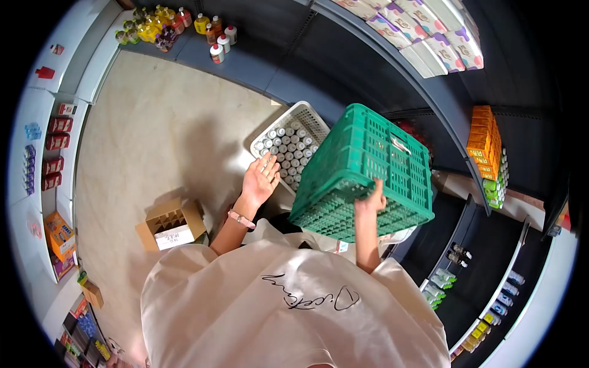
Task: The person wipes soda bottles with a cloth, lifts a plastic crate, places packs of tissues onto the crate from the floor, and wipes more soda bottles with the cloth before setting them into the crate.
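Head view: the hands are apart; the right hand (371, 198) grips a tilted, latticed green plastic crate (354, 162) at three o'clock; the open left hand (261, 181) is near round-topped cans (292, 147) in a white perforated basket (311, 116) at twelve.

Pale shirt (245, 306), black script (314, 300) (loose, looping), pinkish wristband (242, 219)

cardboard box (196, 223): open, on floor (141, 122) | bottles (149, 29): low shelf (245, 72) | printed packs (423, 30): stacked, upper shelf (396, 61)
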A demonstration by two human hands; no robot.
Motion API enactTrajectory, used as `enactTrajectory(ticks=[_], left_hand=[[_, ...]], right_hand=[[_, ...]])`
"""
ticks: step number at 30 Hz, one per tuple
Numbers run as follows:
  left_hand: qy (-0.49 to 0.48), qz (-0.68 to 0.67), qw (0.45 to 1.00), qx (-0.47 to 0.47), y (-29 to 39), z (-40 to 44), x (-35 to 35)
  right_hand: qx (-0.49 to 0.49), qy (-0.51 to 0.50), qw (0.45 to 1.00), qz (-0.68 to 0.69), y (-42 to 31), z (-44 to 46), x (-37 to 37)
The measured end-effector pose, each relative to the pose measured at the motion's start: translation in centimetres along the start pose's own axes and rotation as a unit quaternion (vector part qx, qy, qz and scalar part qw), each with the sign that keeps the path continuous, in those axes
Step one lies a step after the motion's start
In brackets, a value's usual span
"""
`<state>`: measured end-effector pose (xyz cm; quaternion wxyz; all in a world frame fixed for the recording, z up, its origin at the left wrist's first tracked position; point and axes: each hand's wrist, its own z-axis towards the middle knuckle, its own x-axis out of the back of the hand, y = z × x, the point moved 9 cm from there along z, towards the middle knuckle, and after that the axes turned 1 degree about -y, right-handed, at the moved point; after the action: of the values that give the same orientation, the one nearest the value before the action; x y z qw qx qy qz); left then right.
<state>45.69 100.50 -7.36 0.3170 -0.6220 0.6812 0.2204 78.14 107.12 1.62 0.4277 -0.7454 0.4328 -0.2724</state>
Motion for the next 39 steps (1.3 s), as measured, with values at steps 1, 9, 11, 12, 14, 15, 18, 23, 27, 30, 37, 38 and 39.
enactTrajectory(ticks=[1, 9, 11, 12, 14, 15, 18, 23, 27, 30, 37, 38, 39], left_hand=[[0.01, 0.03, 0.999, -0.012, 0.5, -0.1, 0.8], [0.075, 0.453, 0.87, -0.179, 5.9, -1.2, 2.6], [0.042, 0.662, 0.669, -0.335, 7.0, -1.6, -1.1], [0.026, 0.743, 0.539, -0.396, 6.5, -1.8, -3.1], [-0.036, 0.809, 0.462, -0.36, 4.5, -1.0, -6.6], [-0.055, 0.842, 0.413, -0.343, 3.4, 0.4, -6.8], [-0.018, 0.874, 0.377, -0.306, 2.8, 4.4, -5.6], [0.142, 0.881, 0.411, -0.187, 9.7, 11.9, 2.2], [0.073, 0.921, 0.37, -0.098, 12.4, 17.1, 10.2], [0.012, 0.953, 0.299, -0.039, 11.0, 15.5, 12.5], [0.131, 0.911, 0.367, -0.136, 8.4, 12.4, 13.4], [0.14, 0.904, 0.374, -0.151, 8.2, 12.3, 12.9], [0.148, 0.899, 0.378, -0.163, 8.0, 11.9, 12.6]], right_hand=[[0.0, -0.002, 1.0, -0.005, -0.5, -4.2, -2.6], [0.071, 0.04, 0.967, -0.24, 8.0, -7.0, -7.6], [0.094, 0.046, 0.949, -0.298, 9.1, -7.0, -7.2], [0.12, 0.012, 0.945, -0.303, 9.9, -6.8, -7.6], [0.105, 0.029, 0.917, -0.384, 12.1, -6.8, -8.2], [0.105, 0.026, 0.913, -0.393, 12.9, -7.2, -8.6], [0.139, -0.031, 0.912, -0.384, 15.1, -8.4, -10.9], [0.112, -0.421, 0.807, -0.398, 22.1, -5.7, -13.0], [0.059, -0.503, 0.715, -0.482, 27.1, 2.2, -4.4], [-0.033, -0.42, 0.703, -0.573, 27.0, 7.8, 7.8], [-0.238, -0.185, 0.742, -0.599, 26.8, 15.9, 24.3], [-0.237, -0.151, 0.762, -0.583, 26.1, 16.4, 24.7], [-0.185, -0.118, 0.789, -0.574, 25.2, 17.9, 25.4]])
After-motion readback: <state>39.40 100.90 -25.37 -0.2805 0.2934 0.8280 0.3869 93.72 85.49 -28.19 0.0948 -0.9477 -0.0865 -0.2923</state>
